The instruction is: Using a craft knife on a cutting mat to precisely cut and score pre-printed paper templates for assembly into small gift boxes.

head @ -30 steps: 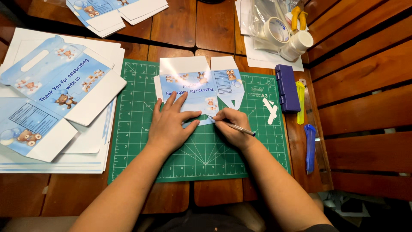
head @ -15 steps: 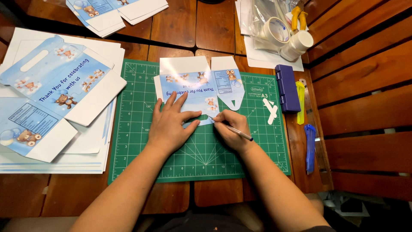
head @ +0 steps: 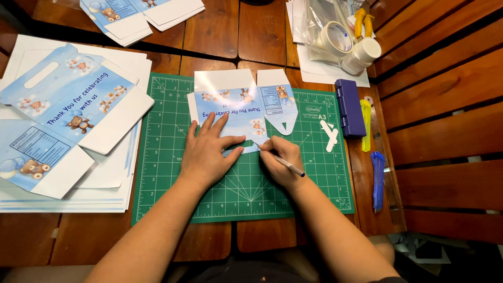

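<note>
A light blue printed sheet with small teddy bears (head: 238, 102) lies on a green cutting mat (head: 173, 178). My left hand (head: 208, 152) presses flat on the sheet's lower part, fingers spread. My right hand (head: 279, 160) grips a thin silver craft knife (head: 289, 166) like a pen, its tip at the sheet's lower right edge, just beside my left fingertips. Two small white paper offcuts (head: 330, 135) lie on the mat to the right.
A stack of the same printed sheets (head: 63, 120) sits left of the mat, more sheets (head: 141, 15) at the top. Tape rolls (head: 335, 37), a dark blue box (head: 349, 107), a yellow cutter (head: 366, 123) and a blue cutter (head: 378, 181) lie along the right.
My right hand has shifted slightly left along the sheet's lower edge with the knife. My left hand stays pressed on the sheet.
</note>
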